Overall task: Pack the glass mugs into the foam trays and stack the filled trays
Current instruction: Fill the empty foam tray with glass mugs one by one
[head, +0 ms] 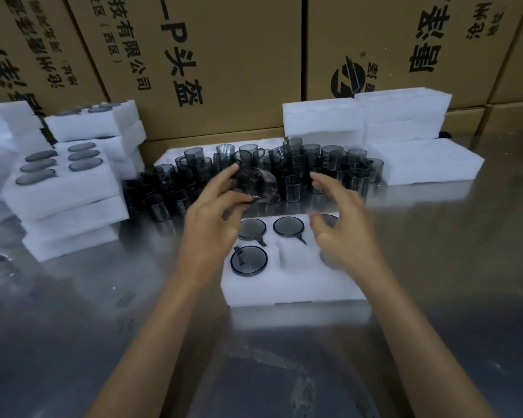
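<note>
Fingers of the left hand point(212, 218) grasp a mug point(255, 184) above the tray point(290, 285), probably ready for its free middle pocket; the right hand point(341, 227) hovers released, holding nothing.

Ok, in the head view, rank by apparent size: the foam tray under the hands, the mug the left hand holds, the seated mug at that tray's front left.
1. Foam tray, clearly largest.
2. Held mug and seated mug: similar; blur and nearness leave them unranked.
</note>
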A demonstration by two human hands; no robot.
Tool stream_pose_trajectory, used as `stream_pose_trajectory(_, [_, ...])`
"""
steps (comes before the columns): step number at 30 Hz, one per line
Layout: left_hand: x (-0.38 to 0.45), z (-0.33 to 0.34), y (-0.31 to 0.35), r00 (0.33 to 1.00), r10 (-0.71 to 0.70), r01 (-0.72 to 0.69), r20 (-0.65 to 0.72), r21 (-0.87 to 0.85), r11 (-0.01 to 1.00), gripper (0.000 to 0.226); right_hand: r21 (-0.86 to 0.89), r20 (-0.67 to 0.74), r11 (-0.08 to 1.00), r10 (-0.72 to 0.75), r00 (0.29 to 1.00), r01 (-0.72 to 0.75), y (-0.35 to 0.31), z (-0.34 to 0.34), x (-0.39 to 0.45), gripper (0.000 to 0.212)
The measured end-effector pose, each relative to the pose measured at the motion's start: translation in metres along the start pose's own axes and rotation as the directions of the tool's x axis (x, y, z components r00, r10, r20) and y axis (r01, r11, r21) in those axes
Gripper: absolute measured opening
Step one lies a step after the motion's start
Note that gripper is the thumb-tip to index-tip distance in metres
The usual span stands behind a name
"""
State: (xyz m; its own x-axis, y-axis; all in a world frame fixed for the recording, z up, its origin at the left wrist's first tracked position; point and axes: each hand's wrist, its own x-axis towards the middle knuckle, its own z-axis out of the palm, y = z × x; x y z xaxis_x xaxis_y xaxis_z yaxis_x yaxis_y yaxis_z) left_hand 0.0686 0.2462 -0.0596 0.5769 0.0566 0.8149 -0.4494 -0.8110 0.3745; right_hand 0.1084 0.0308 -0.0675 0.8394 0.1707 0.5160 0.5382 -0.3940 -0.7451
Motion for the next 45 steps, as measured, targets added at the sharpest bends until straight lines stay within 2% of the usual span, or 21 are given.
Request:
stream_pose_trajectory(3, [-0.01, 0.0, 0.025, 0.98, 0.153, -0.158, 0.125, 0.035, 0.987, 0.02, 0.031, 0.178, 0.993, -0.121, 0.977, 0.117, -0.011, 0.004, -0.003, 0.082])
stream_pose_trajectory(7, [-0.023, 0.001, 0.047, 0.974, 0.154, -0.15, 0.166, -0.036, 0.988, 0.032, 0.081, 0.22, 0.984, -0.17, 0.961, 0.156, -0.015, 0.002, -0.007, 0.075])
stream_pose_trajectory(10, [-0.026, -0.001, 0.052, 0.97, 0.093, -0.081, 0.224, -0.06, 0.995, 0.05, 0.056, 0.23, 0.984, -0.179, 0.956, 0.171, -0.011, -0.006, -0.014, 0.067])
stream_pose_trajectory(13, [-0.03, -0.007, 0.052, 0.962, -0.024, 0.046, 0.274, -0.074, 0.996, 0.063, 0.007, 0.265, 0.988, -0.152, 0.952, 0.156, -0.009, -0.007, -0.02, 0.059])
stream_pose_trajectory(16, [-0.033, -0.013, 0.048, 0.927, -0.162, 0.215, 0.337, -0.124, 0.969, 0.063, -0.065, 0.308, 0.989, -0.11, 0.945, 0.136, -0.008, -0.004, -0.025, 0.059])
stream_pose_trajectory(18, [-0.032, -0.016, 0.045, 0.88, -0.25, 0.344, 0.405, -0.178, 0.922, 0.059, -0.1, 0.323, 0.989, -0.074, 0.943, 0.112, -0.008, -0.002, -0.027, 0.058])
stream_pose_trajectory(21, [-0.03, -0.018, 0.046, 0.83, -0.306, 0.448, 0.467, -0.231, 0.863, 0.05, -0.12, 0.349, 0.986, -0.065, 0.935, 0.113, -0.008, -0.002, -0.028, 0.057])
stream_pose_trajectory(25, [-0.031, -0.016, 0.051, 0.825, -0.317, 0.477, 0.468, -0.275, 0.835, 0.045, -0.187, 0.368, 0.977, -0.029, 0.929, 0.105, -0.007, -0.007, -0.027, 0.06])
stream_pose_trajectory(32, [-0.035, -0.011, 0.048, 0.844, -0.351, 0.477, 0.405, -0.266, 0.838, 0.036, -0.181, 0.389, 0.98, -0.005, 0.921, 0.081, -0.015, -0.013, -0.029, 0.066])
stream_pose_trajectory(35, [-0.037, -0.009, 0.045, 0.84, -0.361, 0.481, 0.404, -0.248, 0.841, 0.036, -0.227, 0.43, 0.973, 0.067, 0.9, 0.036, -0.015, -0.015, -0.029, 0.065])
stream_pose_trajectory(38, [-0.038, -0.007, 0.043, 0.847, -0.353, 0.469, 0.397, -0.246, 0.848, 0.031, -0.186, 0.46, 0.982, 0.115, 0.88, -0.031, -0.016, -0.02, -0.027, 0.054])
stream_pose_trajectory(42, [-0.039, -0.006, 0.041, 0.85, -0.359, 0.473, 0.386, -0.258, 0.843, 0.027, -0.162, 0.344, 0.987, 0.044, 0.938, 0.014, -0.013, -0.025, -0.022, 0.034])
stream_pose_trajectory(45, [-0.041, -0.004, 0.04, 0.859, -0.356, 0.465, 0.369, -0.27, 0.843, 0.025, -0.117, 0.313, 0.993, 0.049, 0.949, -0.012, -0.01, -0.029, -0.019, 0.026])
